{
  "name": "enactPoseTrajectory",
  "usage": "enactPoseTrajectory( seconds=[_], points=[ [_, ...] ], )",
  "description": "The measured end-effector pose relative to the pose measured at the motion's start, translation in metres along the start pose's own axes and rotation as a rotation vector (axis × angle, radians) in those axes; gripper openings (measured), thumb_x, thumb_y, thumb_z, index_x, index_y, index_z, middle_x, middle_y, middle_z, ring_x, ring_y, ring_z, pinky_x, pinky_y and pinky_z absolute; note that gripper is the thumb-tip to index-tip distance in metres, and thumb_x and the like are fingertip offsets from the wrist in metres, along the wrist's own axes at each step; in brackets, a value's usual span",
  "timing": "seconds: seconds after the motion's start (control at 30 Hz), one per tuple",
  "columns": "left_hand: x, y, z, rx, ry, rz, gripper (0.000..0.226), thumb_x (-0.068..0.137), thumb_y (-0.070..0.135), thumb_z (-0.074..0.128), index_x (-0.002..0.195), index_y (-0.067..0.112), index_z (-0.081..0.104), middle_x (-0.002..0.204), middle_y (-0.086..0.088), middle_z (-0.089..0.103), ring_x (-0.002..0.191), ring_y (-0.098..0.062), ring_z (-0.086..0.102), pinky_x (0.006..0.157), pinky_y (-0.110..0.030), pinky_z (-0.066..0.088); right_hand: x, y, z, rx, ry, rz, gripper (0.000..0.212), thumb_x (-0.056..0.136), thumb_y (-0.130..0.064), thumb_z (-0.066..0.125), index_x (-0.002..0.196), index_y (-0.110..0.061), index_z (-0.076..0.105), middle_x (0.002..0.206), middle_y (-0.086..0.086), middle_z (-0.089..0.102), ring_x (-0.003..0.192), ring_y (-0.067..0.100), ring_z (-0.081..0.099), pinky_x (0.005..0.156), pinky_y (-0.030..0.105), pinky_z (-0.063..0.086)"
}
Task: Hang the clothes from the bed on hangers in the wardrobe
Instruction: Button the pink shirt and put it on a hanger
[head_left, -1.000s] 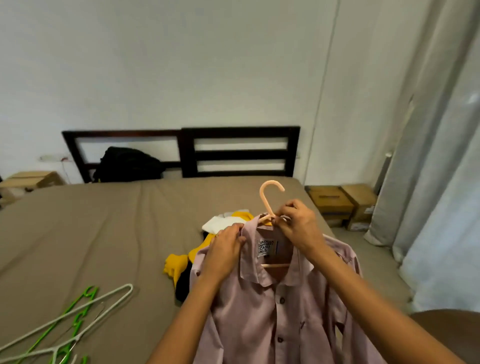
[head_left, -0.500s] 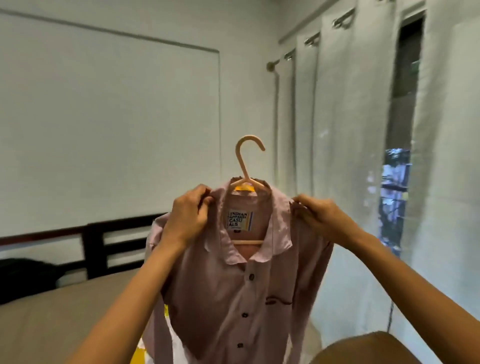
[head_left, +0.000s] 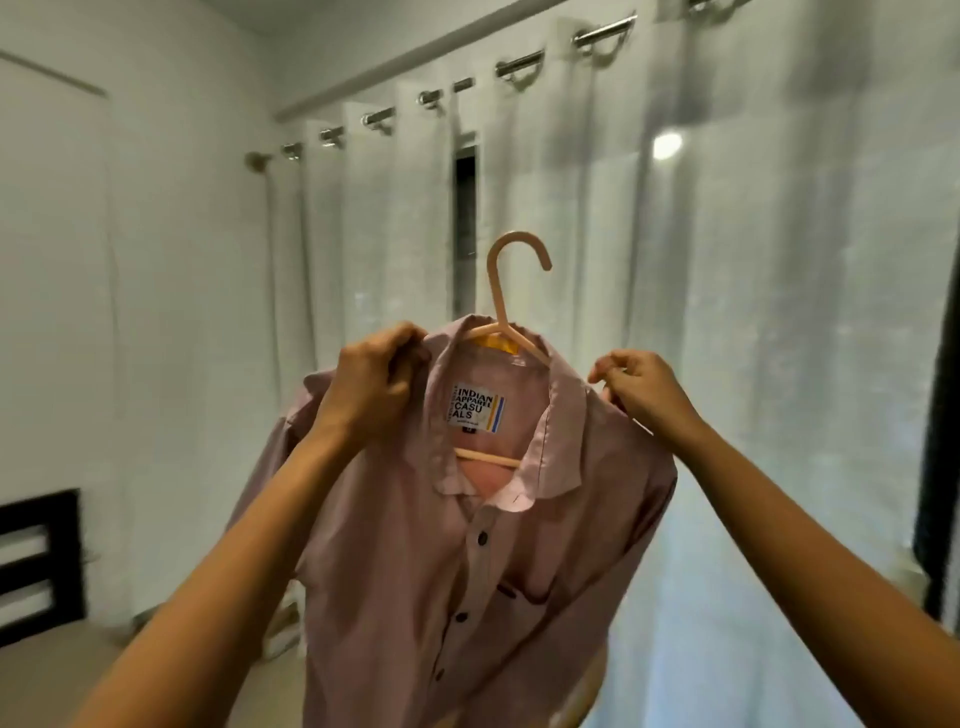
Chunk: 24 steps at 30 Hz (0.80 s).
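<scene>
your left hand (head_left: 371, 384) grips the left shoulder of the dusty-pink button-up shirt (head_left: 441, 571), fingers curled into the cloth; right hand (head_left: 641, 389) pinches the right shoulder. shirt held up in the air, seated on the pale peach plastic hanger (head_left: 495, 291), hook free. step: carry to wardrobe. next: likely take the hook. wardrobe not in view; hem cut off. behind: white eyelet curtains (head_left: 753, 312).

White grommet curtains (head_left: 753, 312) hang from a metal rod (head_left: 605, 28) and glow with daylight. A narrow dark gap (head_left: 466, 234) parts them. A plain white wall (head_left: 156, 260) stands at left, with a dark slatted headboard (head_left: 39, 561) above the brown bed (head_left: 47, 675).
</scene>
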<state>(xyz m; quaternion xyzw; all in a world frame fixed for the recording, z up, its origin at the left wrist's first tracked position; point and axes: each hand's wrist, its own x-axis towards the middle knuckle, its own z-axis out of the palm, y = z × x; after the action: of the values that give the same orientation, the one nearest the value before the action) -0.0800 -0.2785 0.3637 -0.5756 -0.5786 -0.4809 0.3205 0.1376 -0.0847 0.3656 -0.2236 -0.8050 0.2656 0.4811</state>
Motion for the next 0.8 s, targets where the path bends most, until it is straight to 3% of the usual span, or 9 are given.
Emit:
enactPoseTrajectory(
  seconds=[0.07, 0.13, 0.2, 0.27, 0.37, 0.47, 0.53, 0.7, 0.8],
  points=[
    [0.016, 0.016, 0.032, -0.046, 0.009, 0.022, 0.010, 0.090, 0.004, 0.056, 0.089, 0.008, 0.065, 0.073, 0.006, 0.058, 0.065, -0.009, 0.052, 0.059, -0.002, 0.033, -0.021, 0.004, -0.036, -0.016, 0.306, -0.206, 0.016, 0.094, -0.018, 0.056, 0.082, -0.009, 0.061, 0.066, 0.001, 0.065, 0.054, 0.005, 0.060, 0.056, 0.020, 0.049],
    [0.031, 0.034, 0.065, -0.114, 0.017, 0.058, 0.010, 0.090, 0.006, 0.056, 0.089, 0.008, 0.065, 0.075, 0.006, 0.058, 0.066, -0.013, 0.053, 0.059, -0.002, 0.033, -0.046, 0.011, -0.071, -0.254, 0.341, -0.436, 0.015, 0.088, -0.023, 0.064, 0.092, -0.009, 0.062, 0.082, -0.001, 0.066, 0.071, 0.005, 0.061, 0.068, 0.013, 0.049],
    [0.046, 0.056, 0.097, -0.198, 0.010, 0.104, 0.009, 0.091, 0.008, 0.057, 0.090, 0.008, 0.065, 0.075, 0.006, 0.059, 0.067, -0.013, 0.054, 0.059, -0.002, 0.034, -0.066, 0.028, -0.103, -0.525, 0.294, -0.538, 0.024, 0.084, -0.024, 0.066, 0.100, -0.007, 0.064, 0.093, 0.000, 0.064, 0.081, 0.007, 0.059, 0.077, 0.014, 0.047],
    [0.058, 0.082, 0.132, -0.271, -0.019, 0.176, 0.008, 0.090, 0.007, 0.058, 0.089, 0.008, 0.065, 0.073, 0.006, 0.058, 0.066, -0.015, 0.054, 0.058, -0.008, 0.032, -0.081, 0.044, -0.135, -0.627, 0.353, -0.524, 0.017, 0.085, -0.013, 0.065, 0.100, -0.005, 0.066, 0.093, 0.003, 0.066, 0.083, 0.009, 0.060, 0.079, 0.019, 0.049],
    [0.078, 0.129, 0.186, -0.389, -0.061, 0.281, 0.007, 0.090, 0.006, 0.058, 0.088, 0.007, 0.064, 0.072, 0.006, 0.057, 0.067, -0.018, 0.055, 0.059, -0.018, 0.028, -0.100, 0.053, -0.198, -0.610, 0.441, -0.370, 0.016, 0.079, 0.002, 0.070, 0.092, -0.008, 0.070, 0.087, -0.002, 0.069, 0.081, 0.003, 0.063, 0.075, 0.014, 0.050],
    [0.101, 0.188, 0.246, -0.527, -0.068, 0.352, 0.008, 0.091, 0.007, 0.057, 0.088, 0.010, 0.063, 0.074, 0.004, 0.059, 0.070, -0.021, 0.057, 0.061, -0.020, 0.028, -0.117, 0.054, -0.267, -0.481, 0.436, -0.119, 0.015, 0.080, -0.001, 0.071, 0.086, -0.016, 0.072, 0.082, -0.004, 0.071, 0.080, 0.007, 0.067, 0.077, 0.017, 0.050],
    [0.114, 0.235, 0.287, -0.606, -0.064, 0.379, 0.009, 0.093, 0.011, 0.054, 0.089, 0.012, 0.062, 0.080, -0.002, 0.065, 0.075, -0.025, 0.059, 0.064, -0.025, 0.032, -0.130, 0.057, -0.313, -0.466, 0.477, -0.052, 0.015, 0.085, -0.006, 0.066, 0.085, -0.020, 0.071, 0.083, -0.005, 0.071, 0.082, 0.010, 0.066, 0.077, 0.018, 0.049],
    [0.137, 0.365, 0.365, -0.788, 0.008, 0.416, 0.022, 0.091, 0.030, 0.044, 0.092, 0.014, 0.059, 0.087, -0.013, 0.067, 0.080, -0.033, 0.061, 0.065, -0.042, 0.048, -0.174, 0.056, -0.416, -0.926, 0.634, -0.059, 0.015, 0.083, -0.014, 0.071, 0.095, -0.020, 0.064, 0.086, -0.005, 0.067, 0.076, 0.005, 0.061, 0.071, 0.009, 0.046],
    [0.147, 0.444, 0.399, -0.990, -0.036, 0.485, 0.016, 0.091, 0.026, 0.049, 0.096, 0.016, 0.060, 0.086, -0.007, 0.067, 0.082, -0.030, 0.062, 0.067, -0.036, 0.046, -0.197, 0.048, -0.474, -1.140, 0.780, -0.091, 0.011, 0.087, -0.014, 0.067, 0.098, -0.012, 0.066, 0.087, 0.001, 0.069, 0.075, 0.007, 0.061, 0.069, 0.012, 0.047]
  ],
)
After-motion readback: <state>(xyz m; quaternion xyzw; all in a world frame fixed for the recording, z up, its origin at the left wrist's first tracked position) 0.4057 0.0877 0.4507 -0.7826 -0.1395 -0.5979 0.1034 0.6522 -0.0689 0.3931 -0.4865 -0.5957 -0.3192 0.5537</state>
